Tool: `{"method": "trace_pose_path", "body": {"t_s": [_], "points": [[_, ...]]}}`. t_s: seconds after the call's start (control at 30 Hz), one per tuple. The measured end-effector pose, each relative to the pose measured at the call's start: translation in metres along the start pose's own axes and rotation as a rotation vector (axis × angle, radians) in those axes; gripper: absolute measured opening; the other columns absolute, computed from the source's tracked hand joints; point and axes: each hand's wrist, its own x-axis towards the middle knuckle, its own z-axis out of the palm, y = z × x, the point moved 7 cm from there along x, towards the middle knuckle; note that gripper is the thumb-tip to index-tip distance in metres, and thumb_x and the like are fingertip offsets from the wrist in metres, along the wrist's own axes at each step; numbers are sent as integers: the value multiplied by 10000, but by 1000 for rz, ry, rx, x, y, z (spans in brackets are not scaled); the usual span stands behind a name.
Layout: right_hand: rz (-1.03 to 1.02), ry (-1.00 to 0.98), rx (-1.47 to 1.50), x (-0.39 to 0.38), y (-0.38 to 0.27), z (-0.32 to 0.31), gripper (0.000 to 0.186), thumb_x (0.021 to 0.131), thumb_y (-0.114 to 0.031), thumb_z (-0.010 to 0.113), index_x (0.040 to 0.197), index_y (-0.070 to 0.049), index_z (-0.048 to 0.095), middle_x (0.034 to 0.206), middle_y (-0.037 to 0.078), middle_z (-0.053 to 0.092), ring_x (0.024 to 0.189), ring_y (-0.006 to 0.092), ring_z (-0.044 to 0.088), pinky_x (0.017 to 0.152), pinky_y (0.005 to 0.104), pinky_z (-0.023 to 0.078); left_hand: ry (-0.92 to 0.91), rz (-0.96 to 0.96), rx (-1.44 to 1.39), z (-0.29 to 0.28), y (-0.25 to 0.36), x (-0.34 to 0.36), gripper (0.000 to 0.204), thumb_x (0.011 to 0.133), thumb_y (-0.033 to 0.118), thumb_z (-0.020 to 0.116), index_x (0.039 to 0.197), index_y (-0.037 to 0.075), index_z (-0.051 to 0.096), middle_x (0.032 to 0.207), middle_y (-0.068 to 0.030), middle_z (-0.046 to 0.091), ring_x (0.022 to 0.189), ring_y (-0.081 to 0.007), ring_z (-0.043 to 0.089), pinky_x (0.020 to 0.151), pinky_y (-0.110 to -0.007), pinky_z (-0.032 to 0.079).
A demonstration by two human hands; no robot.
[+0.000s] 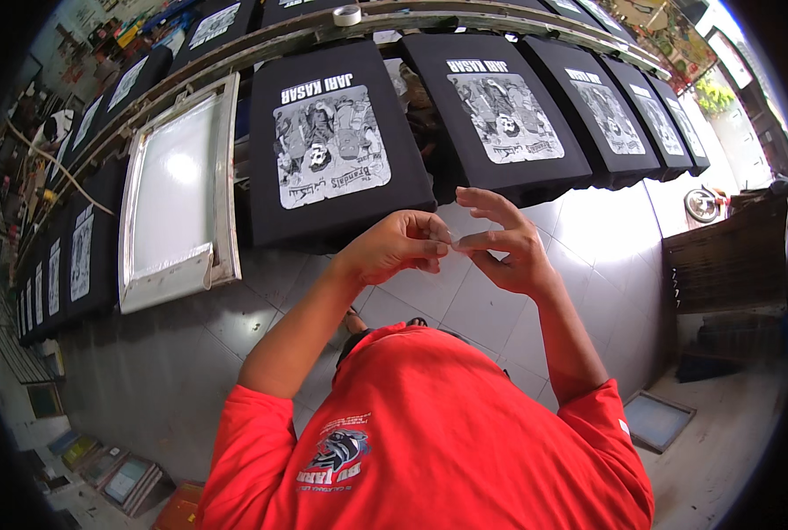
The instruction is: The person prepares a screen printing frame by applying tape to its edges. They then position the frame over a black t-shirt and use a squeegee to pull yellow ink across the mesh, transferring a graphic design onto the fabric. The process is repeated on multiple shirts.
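Observation:
My left hand (pixel 400 242) and my right hand (pixel 511 246) meet in front of my chest, above the tiled floor. Between their fingertips is a small, thin, see-through piece (pixel 452 240) that looks like clear film or tape; its exact kind is too small to make out. The left fingers are curled and pinched on its one side. On the other side the right thumb and index finger pinch it, with the remaining right fingers spread out. Just beyond the hands lies a black T-shirt (pixel 339 199) with a white and grey print, stretched over a board.
More printed black shirts (pixel 549 181) line the rack to the right. A framed printing screen (pixel 226 185) leans left of the nearest shirt. A tape roll (pixel 347 15) rests on the far rail (pixel 279 37). Another frame (pixel 659 420) lies on the floor at the right.

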Motion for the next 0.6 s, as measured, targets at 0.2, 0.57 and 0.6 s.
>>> {"method": "trace_pose_path", "body": {"t_s": [0.2,0.57,0.6], "points": [[119,105,78,-20,8,14,385,731,75,680,1065,-115,711,1388,184,496,1158,299,601,920,393,515,142,78,-20,-4,-1,-17,108,870,136,717,897,67,639,783,17,617,684,-68,605,664,-235,537],[1002,232,1059,-86,56,77,378,976,-207,546,1293,-1,549,1194,80,625,1055,179,603,902,337,484,455,254,351,-13,-9,-17,62,913,59,630,957,22,652,841,-8,640,702,-54,586,651,-206,507],[1022,257,1117,-87,59,81,372,981,-206,535,1292,-3,550,1191,83,625,1059,185,604,908,347,483,457,253,357,-13,-12,-15,70,916,60,625,964,18,653,842,-9,640,712,-53,587,653,-205,507]]}}
